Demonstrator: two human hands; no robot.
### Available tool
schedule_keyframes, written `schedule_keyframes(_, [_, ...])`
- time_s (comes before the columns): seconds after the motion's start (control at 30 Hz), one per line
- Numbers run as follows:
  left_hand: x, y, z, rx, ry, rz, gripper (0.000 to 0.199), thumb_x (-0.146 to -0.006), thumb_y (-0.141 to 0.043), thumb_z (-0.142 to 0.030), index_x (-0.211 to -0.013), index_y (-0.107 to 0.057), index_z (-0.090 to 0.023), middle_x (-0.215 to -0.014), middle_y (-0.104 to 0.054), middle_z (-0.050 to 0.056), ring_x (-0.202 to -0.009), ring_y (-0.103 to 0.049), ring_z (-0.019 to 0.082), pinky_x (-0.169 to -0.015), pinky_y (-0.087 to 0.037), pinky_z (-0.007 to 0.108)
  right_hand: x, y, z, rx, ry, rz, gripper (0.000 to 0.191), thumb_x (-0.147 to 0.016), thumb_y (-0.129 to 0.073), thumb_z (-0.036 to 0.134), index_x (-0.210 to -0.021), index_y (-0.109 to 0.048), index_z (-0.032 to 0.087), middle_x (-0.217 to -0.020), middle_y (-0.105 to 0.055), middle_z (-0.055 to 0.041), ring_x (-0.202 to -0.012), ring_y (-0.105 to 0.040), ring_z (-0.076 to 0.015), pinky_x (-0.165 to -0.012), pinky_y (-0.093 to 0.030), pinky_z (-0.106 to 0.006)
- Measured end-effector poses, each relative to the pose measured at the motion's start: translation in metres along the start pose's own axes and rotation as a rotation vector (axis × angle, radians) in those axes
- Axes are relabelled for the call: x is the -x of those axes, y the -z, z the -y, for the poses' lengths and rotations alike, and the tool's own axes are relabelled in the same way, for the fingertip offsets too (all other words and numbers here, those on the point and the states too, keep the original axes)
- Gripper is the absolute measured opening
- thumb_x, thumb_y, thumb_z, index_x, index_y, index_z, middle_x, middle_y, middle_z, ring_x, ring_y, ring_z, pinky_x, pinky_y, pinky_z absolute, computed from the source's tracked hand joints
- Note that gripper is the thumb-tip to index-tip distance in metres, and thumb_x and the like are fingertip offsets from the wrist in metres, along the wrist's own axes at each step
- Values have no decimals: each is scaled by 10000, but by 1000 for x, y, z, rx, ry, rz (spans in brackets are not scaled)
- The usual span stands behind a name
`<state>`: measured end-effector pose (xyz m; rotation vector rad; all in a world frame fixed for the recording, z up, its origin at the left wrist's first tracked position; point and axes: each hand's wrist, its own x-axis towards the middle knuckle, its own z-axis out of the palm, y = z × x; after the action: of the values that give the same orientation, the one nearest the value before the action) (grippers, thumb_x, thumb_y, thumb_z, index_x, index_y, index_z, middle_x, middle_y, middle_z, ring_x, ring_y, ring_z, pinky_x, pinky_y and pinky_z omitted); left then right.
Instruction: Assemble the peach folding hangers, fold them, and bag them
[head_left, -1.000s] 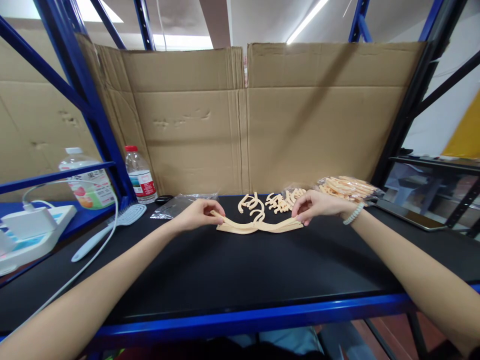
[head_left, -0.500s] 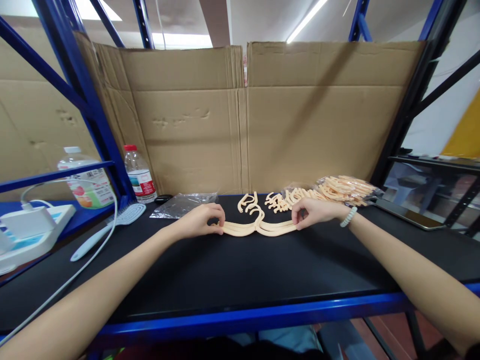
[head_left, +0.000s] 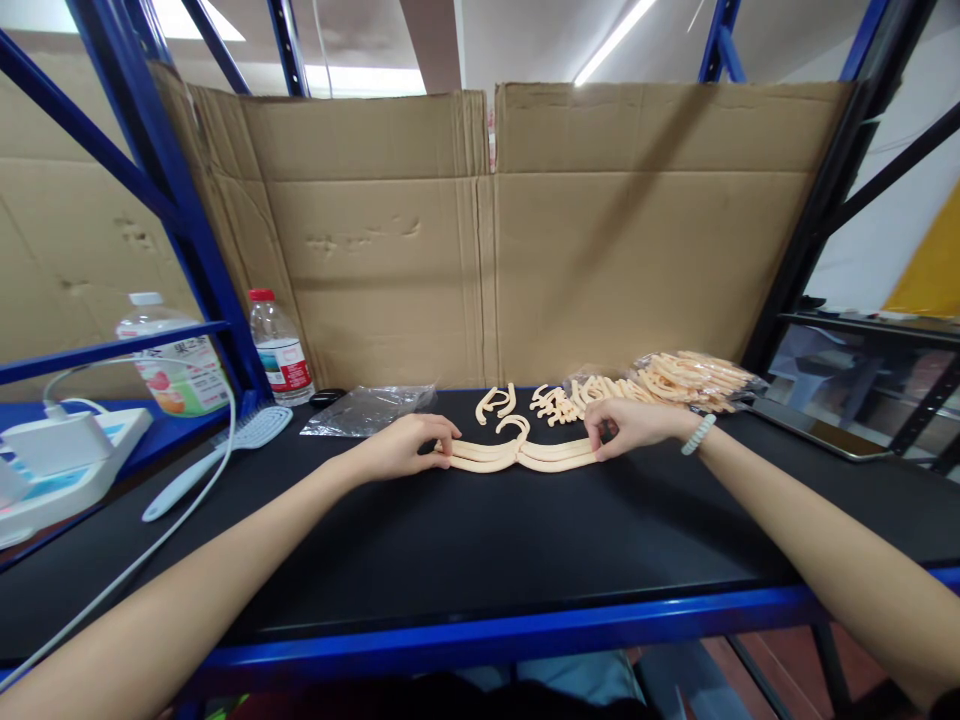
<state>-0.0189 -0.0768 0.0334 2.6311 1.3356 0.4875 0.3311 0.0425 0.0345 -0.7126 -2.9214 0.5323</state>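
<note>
A small set of cream clothes hangers [head_left: 484, 458] lies on the black tabletop in front of me, their arms side by side and their hooks together pointing away from me. My left hand [head_left: 409, 446] pinches the left ends between thumb and fingers. At the opposite ends, my right hand [head_left: 628, 428], with a pale beaded band on its wrist, closes its thumb and fingers on the arms. Just beyond the hooks rest a few loose cream hook pieces [head_left: 487, 404]. A heap of similar pieces [head_left: 555, 405] lies behind my right hand.
A clear bag of cream parts [head_left: 694, 380] sits at the back right, near a dark flat device [head_left: 817, 430]. An empty-looking plastic bag [head_left: 367, 410], a hairbrush [head_left: 225, 452], a red-capped bottle [head_left: 279, 350] and a power strip [head_left: 112, 460] are leftward. Cardboard [head_left: 637, 240] stands behind.
The hangers have shifted slightly right and now lie flatter, with their hooks lined up closer together and tipped lower. Both hands stay at the ends; my left hand moved slightly right.
</note>
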Motion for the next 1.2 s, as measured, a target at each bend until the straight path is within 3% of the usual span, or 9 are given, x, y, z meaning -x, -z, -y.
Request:
schedule_keyframes(0.13, [0, -1, -1, 2, 10, 0, 78, -790, -619, -250, -772, -634, -176, -1014, -667, 67, -907, -608, 198, -810, -409, 289, -1, -1, -1, -18, 26, -19, 146, -698, -668, 293, -692, -670, 147, -970, -620, -71, -814, -542, -153, -684, -418, -259])
schedule_keyframes(0.3, [-2, -2, 1, -6, -12, -5, 119, -800, -613, -284, -777, -628, -168, -982, -669, 61, -861, -603, 181, -780, -414, 275, -1, -1, -3, -32, -17, 1, 151, -693, -659, 293, -708, -652, 143, -828, -664, -44, -710, -550, -133, -633, -407, -243])
schedule_keyframes(0.67, [-1, -1, 1, -65, 41, 17, 226, -807, -626, -323, -974, -617, -171, -931, -648, 38, -834, -583, 176, -750, -428, 272, -1, -2, -2, -19, -79, -15, 171, -656, -645, 224, -807, -621, 147, -767, -618, -32, -693, -542, -139, -607, -425, -240])
schedule_keyframes(0.9, [-1, 1, -2, -59, -2, 52, 248, -844, -590, -323, -1045, -623, -181, -990, -636, 57, -892, -579, 185, -800, -430, 293, -3, -4, -5, -21, -60, -23, 310, -636, -639, 174, -943, -625, 138, -899, -635, -52, -728, -539, -138, -634, -450, -243])
schedule_keyframes(1.2, [-1, -1, 2, -54, -60, 51, 218, -859, -576, -333, -1003, -630, -177, -996, -630, 64, -895, -583, 182, -800, -436, 285, -4, -4, -9, -33, -52, -5, 349, -652, -649, 200, -995, -658, 140, -950, -660, -59, -740, -548, -140, -651, -460, -245])
